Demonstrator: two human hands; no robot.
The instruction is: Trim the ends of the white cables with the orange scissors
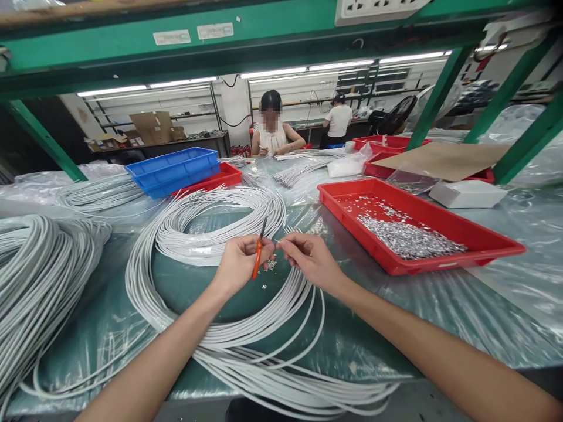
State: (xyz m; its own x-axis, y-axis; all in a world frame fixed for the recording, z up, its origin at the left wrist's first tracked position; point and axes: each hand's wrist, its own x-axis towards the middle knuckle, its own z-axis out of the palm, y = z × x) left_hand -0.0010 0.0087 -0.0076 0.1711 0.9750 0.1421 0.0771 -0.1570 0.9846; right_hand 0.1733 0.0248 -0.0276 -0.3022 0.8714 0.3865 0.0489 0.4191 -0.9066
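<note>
Hands nearly fingertip to fingertip above a large ring-shaped coil of white cable (250, 331) lying on the green, plastic-covered bench (182, 281). Left hand (240, 258): fingers curled around an orange-handled cutting tool with dark blades (257, 262); its long axis runs away from the body, blades foremost, leaning slightly right. Right hand (314, 261): fingers pinched on a small pale tip (277, 242), which lies just right of the tool, between both sets of fingertips; whether it is a cable end, cannot tell. Small silvery pieces (270, 266) on the bench below the fingertips. Shallow red plastic tray (484, 237) of shiny metal bits (404, 234): to the right, nearer the right hand.
</note>
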